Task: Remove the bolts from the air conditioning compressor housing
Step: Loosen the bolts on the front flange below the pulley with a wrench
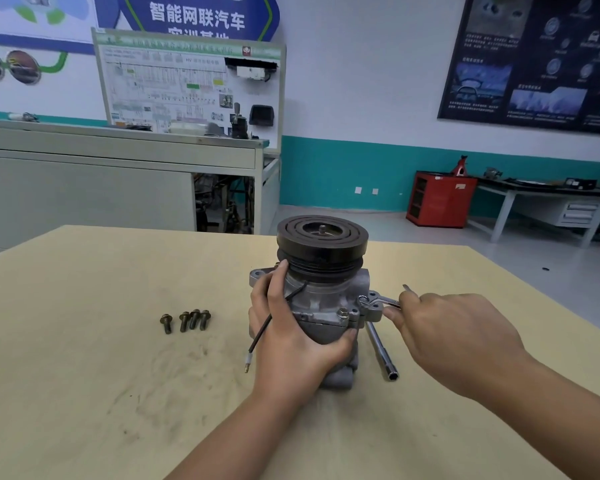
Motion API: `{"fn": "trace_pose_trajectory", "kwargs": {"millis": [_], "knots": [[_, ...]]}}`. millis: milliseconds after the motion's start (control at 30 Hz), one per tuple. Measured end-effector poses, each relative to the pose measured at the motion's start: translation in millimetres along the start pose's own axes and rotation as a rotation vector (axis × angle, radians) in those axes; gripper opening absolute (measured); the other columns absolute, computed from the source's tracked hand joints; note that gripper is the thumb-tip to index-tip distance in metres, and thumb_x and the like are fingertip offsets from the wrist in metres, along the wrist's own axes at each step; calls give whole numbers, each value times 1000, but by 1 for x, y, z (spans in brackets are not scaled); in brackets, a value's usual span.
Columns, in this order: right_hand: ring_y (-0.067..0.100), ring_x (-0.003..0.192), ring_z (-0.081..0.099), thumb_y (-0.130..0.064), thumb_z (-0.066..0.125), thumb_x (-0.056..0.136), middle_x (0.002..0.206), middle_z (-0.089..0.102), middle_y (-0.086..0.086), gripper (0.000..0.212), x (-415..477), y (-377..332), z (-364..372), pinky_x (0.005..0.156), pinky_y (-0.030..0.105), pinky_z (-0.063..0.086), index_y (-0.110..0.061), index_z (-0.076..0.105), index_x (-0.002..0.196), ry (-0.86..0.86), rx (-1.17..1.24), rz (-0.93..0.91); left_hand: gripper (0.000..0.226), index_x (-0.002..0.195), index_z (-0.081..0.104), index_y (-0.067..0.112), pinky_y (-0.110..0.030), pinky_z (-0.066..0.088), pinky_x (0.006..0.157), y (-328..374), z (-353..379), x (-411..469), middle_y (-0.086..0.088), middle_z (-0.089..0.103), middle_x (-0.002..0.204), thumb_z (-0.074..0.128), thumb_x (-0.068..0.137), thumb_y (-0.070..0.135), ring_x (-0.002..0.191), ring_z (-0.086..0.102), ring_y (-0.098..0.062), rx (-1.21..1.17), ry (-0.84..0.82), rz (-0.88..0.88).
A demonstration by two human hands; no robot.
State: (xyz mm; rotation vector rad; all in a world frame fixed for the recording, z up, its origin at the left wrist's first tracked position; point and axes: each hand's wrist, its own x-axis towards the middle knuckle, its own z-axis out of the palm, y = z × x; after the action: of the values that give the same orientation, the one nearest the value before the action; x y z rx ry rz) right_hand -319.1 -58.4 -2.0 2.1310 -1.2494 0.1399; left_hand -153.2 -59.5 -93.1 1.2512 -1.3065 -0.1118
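The grey cast-metal air conditioning compressor housing (323, 299) stands on end inside my left hand (291, 334), its black grooved pulley (321, 233) on top and its base down on the pale yellow wooden table (101, 375). That hand is wrapped around the body: fingers curl around the far-left side up under the pulley, and the thumb presses across the lower front. A thin black wire (267, 323) with a small pale plug at its tip comes off the housing, crosses the back of this hand and hangs just left of my wrist. A brass-coloured flanged bolt (343, 311) sits in the housing's front flange, just above my left thumb. To the right, my right hand (454, 337) pinches the shank of a small shiny steel wrench (378, 300); the fingers are closed on it, and its head rests on the mounting ear that juts from the housing's right side, though I cannot tell what it is seated on there. Below that grip, a long silver tubular socket bar (383, 351) lies on the table, running from the housing's foot toward me with its open end nearest. Well to the left of my left hand, four loose dark bolts (194, 318) lie on the table, three bunched together and one slightly apart. Far beyond both hands are a red metal cabinet (440, 199) and a grey workbench (541, 199).
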Motion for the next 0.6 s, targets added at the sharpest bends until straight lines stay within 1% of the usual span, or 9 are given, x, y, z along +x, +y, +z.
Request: {"fn": "trace_pose_trajectory", "kwargs": {"millis": [67,133,200,267,300,367,433,533,600], "knots": [[11,42,25,-43,25,100,59,35,-6,24,-1,3,10,42,27,8,-27,31,85,12,39,11,99,135,14,45,-29,33,106,2,1,-1,3,19,144,64,50,60,134,18,-7,14,3,1],[13,44,23,-42,18,102,65,44,-7,24,-1,5,14,43,27,10,-28,29,87,-11,12,28,101,136,12,43,-37,36,108,3,2,-2,3,18,144,66,51,58,135,19,-9,25,9,-1],[14,41,9,-43,38,98,57,48,-5,25,-1,4,11,43,27,3,-26,36,79,-45,-43,33,101,136,16,40,-43,38,106,3,2,-1,3,18,143,72,52,51,135,20,-11,28,11,-11],[13,42,-6,-39,58,87,41,24,-3,32,2,4,6,44,26,-5,-25,40,65,-32,-73,47,101,135,19,38,-45,38,106,2,3,-1,1,19,143,77,52,44,131,19,-7,36,24,-7],[12,41,-6,-38,57,88,42,20,-2,32,2,4,5,44,25,-5,-25,39,65,-40,-71,40,102,135,20,38,-44,36,107,2,4,-2,0,20,143,80,53,41,129,18,-5,40,31,1],[12,37,4,-40,46,93,45,40,-2,30,1,7,10,42,26,-1,-23,34,71,-43,-94,12,107,137,17,39,-41,35,107,2,6,-3,-1,22,142,84,54,37,126,16,-2,47,41,17],[13,39,13,-43,31,97,58,53,-4,28,2,12,18,42,27,4,-23,31,78,21,-48,8,105,137,16,41,-40,36,107,2,5,-1,-1,23,141,79,53,45,129,19,-5,39,36,23],[13,43,21,-49,0,95,57,33,-6,39,5,16,31,43,28,11,-25,29,83,27,-60,-35,100,133,13,47,-43,38,106,-1,0,3,3,21,140,69,51,56,136,26,-17,7,-12,21],[14,45,28,-51,-16,84,55,30,-5,54,8,19,32,43,27,14,-27,33,82,28,-37,-56,101,132,9,55,-42,38,107,-3,-1,4,10,19,139,68,50,57,136,29,-19,-1,-19,28]]}}
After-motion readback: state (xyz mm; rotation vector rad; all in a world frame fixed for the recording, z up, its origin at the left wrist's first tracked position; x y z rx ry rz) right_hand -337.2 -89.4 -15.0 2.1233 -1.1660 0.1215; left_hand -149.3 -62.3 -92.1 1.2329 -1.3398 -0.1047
